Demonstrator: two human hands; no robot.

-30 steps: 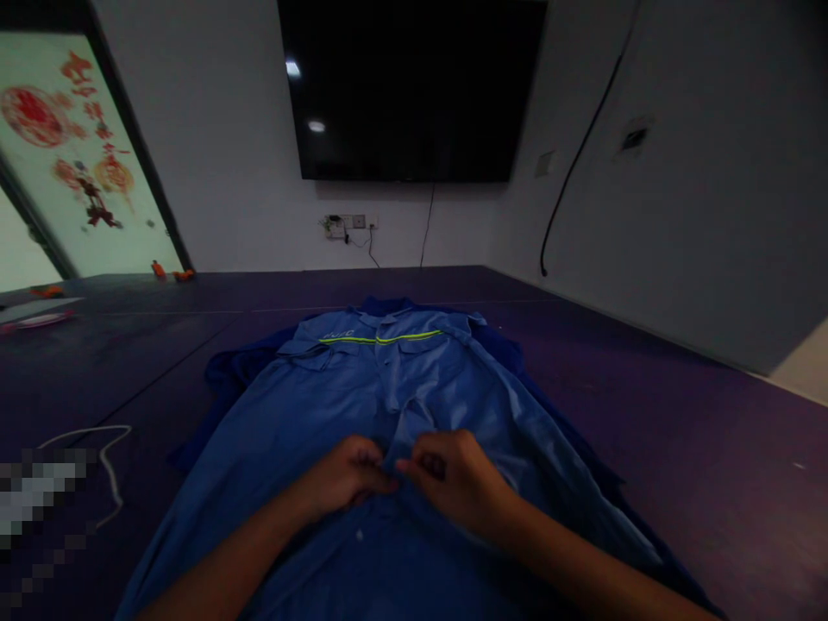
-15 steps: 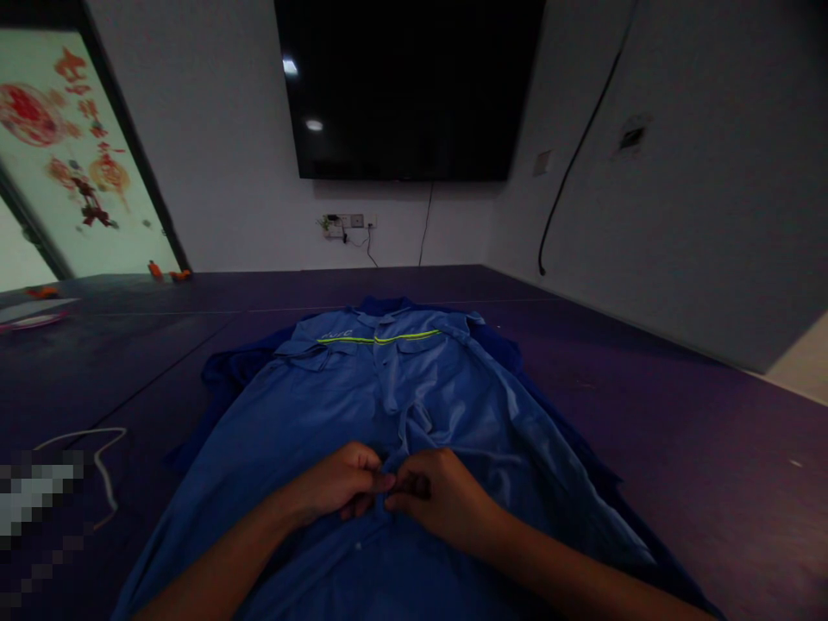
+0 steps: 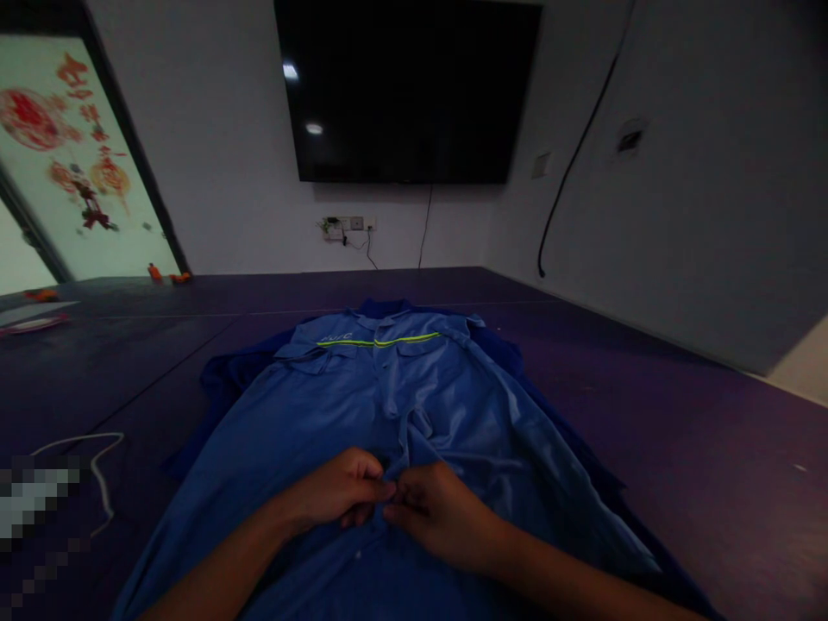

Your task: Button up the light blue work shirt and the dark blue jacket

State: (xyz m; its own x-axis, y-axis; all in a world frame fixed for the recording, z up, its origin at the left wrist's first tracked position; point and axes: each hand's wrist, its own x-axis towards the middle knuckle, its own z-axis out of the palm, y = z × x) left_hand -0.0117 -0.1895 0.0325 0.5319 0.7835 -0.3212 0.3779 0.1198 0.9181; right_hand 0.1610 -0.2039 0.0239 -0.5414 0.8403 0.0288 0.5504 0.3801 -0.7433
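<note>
A blue work shirt [image 3: 310, 440] with a yellow-green stripe across the chest lies front up, its collar pointing away from me. Beneath it a darker blue garment [image 3: 226, 371] sticks out at both sides and at the top. At the shirt's front opening, my left hand [image 3: 353, 487] pinches the cloth edge between thumb and fingers. Close against it, my right hand [image 3: 433, 509] is also closed on the front edge. Whether a button is between the fingertips is hidden. Just above the hands, the edge folds up in a loop. A small pale button [image 3: 358, 555] shows below them.
The garments lie on a purple floor surface [image 3: 647, 414]. A white cable [image 3: 100, 474] runs at the left beside a blurred-out patch. A large black screen [image 3: 414, 95] hangs on the far wall, and a dark cable [image 3: 575, 164] trails down the right wall.
My right hand has dropped slightly and its fingers have curled in closer to the left fingertips. The left hand stays nearly in place. The shirt lies the same.
</note>
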